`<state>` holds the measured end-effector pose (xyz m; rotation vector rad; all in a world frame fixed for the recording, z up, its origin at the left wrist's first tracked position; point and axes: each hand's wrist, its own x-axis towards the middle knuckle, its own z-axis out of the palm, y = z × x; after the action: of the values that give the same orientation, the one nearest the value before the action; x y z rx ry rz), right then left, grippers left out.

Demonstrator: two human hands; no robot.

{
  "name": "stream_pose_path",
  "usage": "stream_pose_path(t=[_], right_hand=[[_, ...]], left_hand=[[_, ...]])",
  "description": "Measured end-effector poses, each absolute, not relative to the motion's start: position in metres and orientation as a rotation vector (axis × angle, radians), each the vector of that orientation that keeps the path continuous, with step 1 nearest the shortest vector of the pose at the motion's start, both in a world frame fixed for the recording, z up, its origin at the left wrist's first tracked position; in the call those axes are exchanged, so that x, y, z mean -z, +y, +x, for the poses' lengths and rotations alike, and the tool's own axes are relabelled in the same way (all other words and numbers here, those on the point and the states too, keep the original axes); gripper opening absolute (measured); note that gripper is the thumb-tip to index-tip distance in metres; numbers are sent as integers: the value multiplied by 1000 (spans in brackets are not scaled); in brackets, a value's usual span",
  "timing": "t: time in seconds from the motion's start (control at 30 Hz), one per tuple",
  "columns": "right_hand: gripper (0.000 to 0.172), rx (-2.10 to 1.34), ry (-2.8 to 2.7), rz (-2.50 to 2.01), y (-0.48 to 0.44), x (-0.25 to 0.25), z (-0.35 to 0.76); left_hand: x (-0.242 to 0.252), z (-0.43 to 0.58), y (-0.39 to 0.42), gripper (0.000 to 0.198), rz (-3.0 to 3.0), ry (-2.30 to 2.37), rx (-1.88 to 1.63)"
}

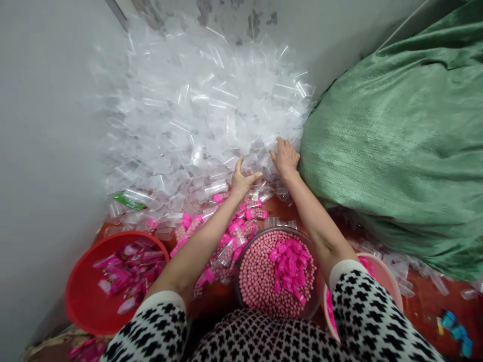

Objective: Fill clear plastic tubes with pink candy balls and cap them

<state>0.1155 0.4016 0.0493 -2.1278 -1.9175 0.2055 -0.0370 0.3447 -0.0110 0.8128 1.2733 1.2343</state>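
Note:
A large heap of clear plastic tubes (204, 105) lies against the wall in front of me. My left hand (242, 181) is at the near edge of the heap, its thumb and a finger spread wide and nothing visible between them. Farther to the right, my right hand (286, 157) touches the tubes beside a green sack, thumb apart and other fingers bent; their tips are partly hidden. Below my hands, filled tubes with pink caps (236, 229) lie piled on the floor. Closer to me, a round basin (238, 281) holds pink beads (256, 271) with bright pink caps (290, 261) on top.
The bulging green sack (392, 136) takes up the right side. At left stands a red basin (81, 281) with pink packets (128, 271). A pale pink bowl (388, 276) is partly under my right arm. Small blue objects (456, 332) lie on the floor.

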Motion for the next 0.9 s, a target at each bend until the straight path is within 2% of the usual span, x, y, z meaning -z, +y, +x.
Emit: stream_pose_path(t=[0.1,0.27,0.4,0.57,0.67,0.77,0.9], right_hand=[[38,-401,-1836,-1932,396,-41,122],[46,-918,-1662,-1542,374,-45,126],[42,-1020,-1803,-1720,355,-69,123],[43,-1615,-1565,-1480,346,-86,124],[46,-1811,-1390,-1291,348,-80,123],[52,-1877,-1273,-1146,352,-73,114],[49,-1908,-1432,-1103,364,-74,103]], left_hand=[[10,-30,350,98,726,1242,-1255],[1,-24,354,96,789,1191,-1355],[-11,-43,349,89,1424,1263,-1365],[-21,-65,338,81,2138,1007,-1128],[-22,-65,334,85,2128,988,-1108],[-23,-63,331,80,1964,999,-1130],[-26,-64,327,82,1717,1075,-1214]])
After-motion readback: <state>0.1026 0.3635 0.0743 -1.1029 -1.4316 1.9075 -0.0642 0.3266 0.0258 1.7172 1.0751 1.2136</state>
